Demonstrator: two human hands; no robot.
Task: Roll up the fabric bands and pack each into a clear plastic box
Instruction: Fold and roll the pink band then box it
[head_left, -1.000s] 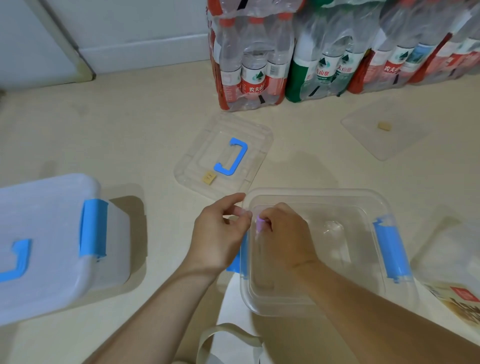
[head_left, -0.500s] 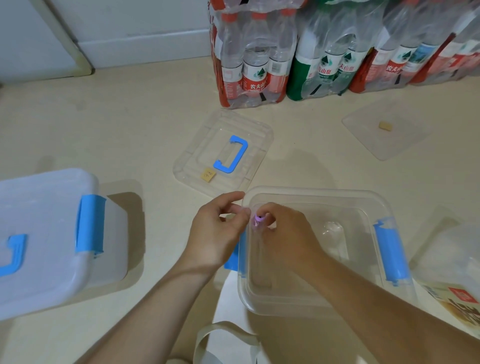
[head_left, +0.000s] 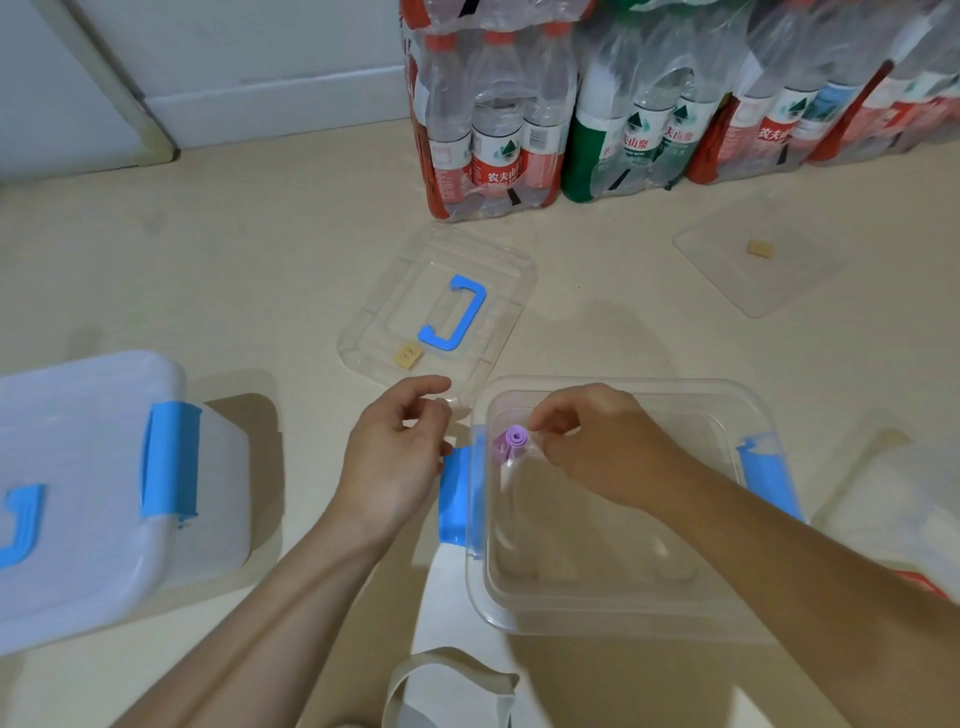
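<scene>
Two hands work over the open clear plastic box (head_left: 613, 597) on the floor (head_left: 260, 270): the right hand (head_left: 597, 447) pinches a rolled purple fabric band (head_left: 511, 441) at its fingertips, just inside the box's far left corner. The left hand (head_left: 400, 457) hovers beside the box's blue latch (head_left: 457, 499), fingers curled and apparently holding nothing, though the view is soft. A loose lid (head_left: 441, 312) lies beyond, a closed box (head_left: 83, 493) at left.
</scene>
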